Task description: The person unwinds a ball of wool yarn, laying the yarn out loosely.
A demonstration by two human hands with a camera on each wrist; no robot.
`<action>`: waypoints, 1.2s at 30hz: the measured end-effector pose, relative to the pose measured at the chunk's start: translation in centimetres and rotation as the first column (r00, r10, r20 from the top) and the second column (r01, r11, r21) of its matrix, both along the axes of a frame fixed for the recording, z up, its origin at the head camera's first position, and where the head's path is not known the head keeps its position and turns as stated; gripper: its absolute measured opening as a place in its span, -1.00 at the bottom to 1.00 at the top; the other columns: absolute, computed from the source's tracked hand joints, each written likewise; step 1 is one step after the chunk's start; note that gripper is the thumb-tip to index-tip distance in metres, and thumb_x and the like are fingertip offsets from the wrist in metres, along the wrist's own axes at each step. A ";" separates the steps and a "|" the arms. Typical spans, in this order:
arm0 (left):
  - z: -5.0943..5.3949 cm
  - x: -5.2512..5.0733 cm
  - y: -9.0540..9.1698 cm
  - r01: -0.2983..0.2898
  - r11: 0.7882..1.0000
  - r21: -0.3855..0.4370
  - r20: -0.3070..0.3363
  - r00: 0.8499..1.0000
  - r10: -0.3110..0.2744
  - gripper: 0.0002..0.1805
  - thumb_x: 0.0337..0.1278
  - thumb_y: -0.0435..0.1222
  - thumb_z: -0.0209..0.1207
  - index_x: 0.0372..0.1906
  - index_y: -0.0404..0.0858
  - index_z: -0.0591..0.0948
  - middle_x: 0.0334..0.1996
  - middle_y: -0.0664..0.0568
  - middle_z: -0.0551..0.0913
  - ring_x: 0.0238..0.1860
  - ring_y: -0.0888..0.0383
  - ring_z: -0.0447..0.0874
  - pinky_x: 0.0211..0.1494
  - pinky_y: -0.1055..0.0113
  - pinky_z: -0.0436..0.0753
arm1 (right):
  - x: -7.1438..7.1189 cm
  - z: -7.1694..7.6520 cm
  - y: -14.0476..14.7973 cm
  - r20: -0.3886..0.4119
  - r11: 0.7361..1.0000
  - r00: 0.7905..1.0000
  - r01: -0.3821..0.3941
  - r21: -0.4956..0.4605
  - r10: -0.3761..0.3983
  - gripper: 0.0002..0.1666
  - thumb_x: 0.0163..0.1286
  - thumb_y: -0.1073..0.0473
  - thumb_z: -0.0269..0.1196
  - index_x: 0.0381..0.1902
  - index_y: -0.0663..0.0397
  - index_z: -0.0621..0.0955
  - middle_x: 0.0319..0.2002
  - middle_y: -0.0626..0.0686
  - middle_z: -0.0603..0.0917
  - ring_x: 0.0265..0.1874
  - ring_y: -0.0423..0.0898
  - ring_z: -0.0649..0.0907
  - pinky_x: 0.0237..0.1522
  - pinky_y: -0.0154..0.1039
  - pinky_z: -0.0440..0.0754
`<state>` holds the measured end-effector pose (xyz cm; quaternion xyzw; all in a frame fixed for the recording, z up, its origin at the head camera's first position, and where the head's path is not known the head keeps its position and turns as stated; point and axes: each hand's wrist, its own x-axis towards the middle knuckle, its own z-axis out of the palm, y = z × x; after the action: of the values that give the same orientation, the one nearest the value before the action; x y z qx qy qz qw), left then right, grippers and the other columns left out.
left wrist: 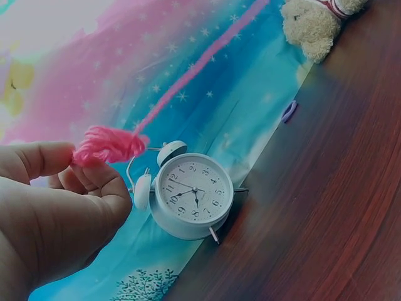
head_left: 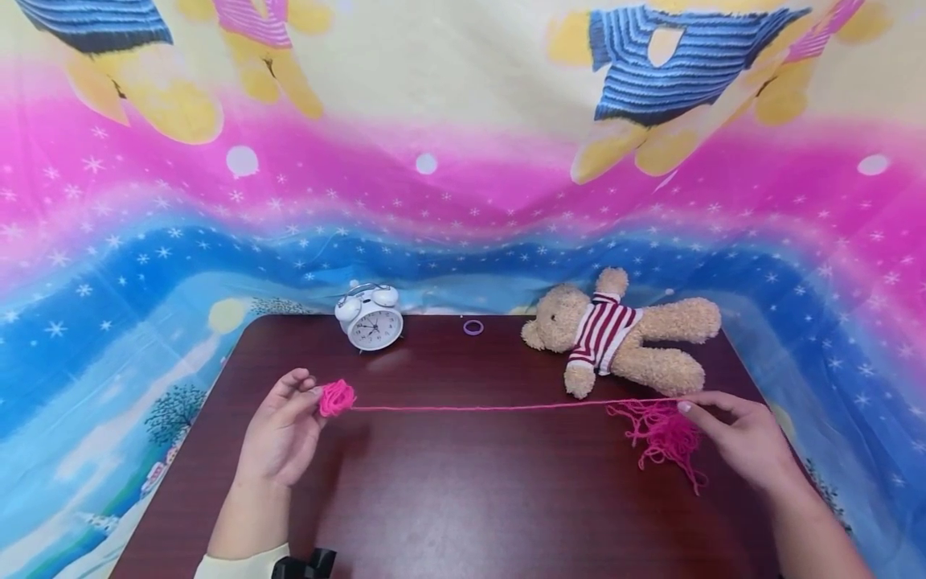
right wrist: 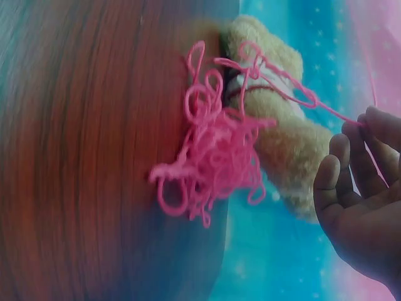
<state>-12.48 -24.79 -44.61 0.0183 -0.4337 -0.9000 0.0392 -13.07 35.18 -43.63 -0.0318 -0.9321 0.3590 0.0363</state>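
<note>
Between thumb and fingers my left hand pinches a small wound ball of pink yarn, raised above the table. From that ball a single strand runs nearly straight across to my right hand, which pinches it at the thumb and fingertip. Under the right fingers lies a loose, looped tangle of pink yarn; the right wrist view shows its many loops and a strand leading up to the hand. In the left wrist view the ball sits at the fingertips.
A white twin-bell alarm clock stands at the back left of the dark brown table. A purple ring lies at the back edge. On the right, a teddy bear in a striped shirt lies down. A printed cloth hangs behind.
</note>
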 end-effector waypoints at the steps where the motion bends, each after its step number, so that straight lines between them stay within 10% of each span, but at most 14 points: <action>1: 0.0 0.0 -0.1 -0.001 1.000 0.003 -0.001 1.000 0.001 -0.66 0.47 -0.61 -0.04 -0.05 -0.12 0.58 -0.19 0.09 0.51 -0.14 0.18 0.61 -0.08 0.36 0.63 | 0.0 0.0 0.4 0.001 1.000 1.000 0.006 -0.002 -0.006 -0.52 0.45 -0.21 0.34 0.07 0.01 0.76 -0.28 -0.11 0.73 -0.48 -0.27 0.46 -0.55 -0.23 0.39; 8: 0.1 0.3 -0.7 -0.017 1.000 0.020 0.003 1.000 0.017 -0.65 0.47 -0.61 -0.05 -0.03 -0.13 0.58 -0.19 0.09 0.54 -0.15 0.19 0.62 -0.09 0.37 0.62 | 0.4 -0.5 3.2 0.017 0.999 0.999 0.044 -0.031 -0.043 -0.50 0.44 -0.22 0.34 0.10 -0.02 0.75 -0.11 -0.56 0.54 -0.08 -0.57 0.43 -0.20 -0.37 0.43; 36: -0.3 1.1 -3.5 -0.051 0.997 0.059 -0.021 0.998 0.053 -0.64 0.51 -0.60 -0.10 -0.06 -0.15 0.61 -0.20 0.09 0.56 -0.17 0.20 0.61 -0.16 0.38 0.63 | 1.2 -2.6 11.6 0.122 0.938 0.954 0.294 -0.184 -0.275 -0.57 0.47 -0.22 0.31 0.04 -0.10 0.79 -0.42 -0.46 0.70 -0.44 -0.40 0.69 -0.45 -0.45 0.60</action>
<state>-11.36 -28.24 -44.90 0.0207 -0.4062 -0.9111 0.0668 -11.87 46.73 -46.22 -0.1870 -0.8774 0.4399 0.0403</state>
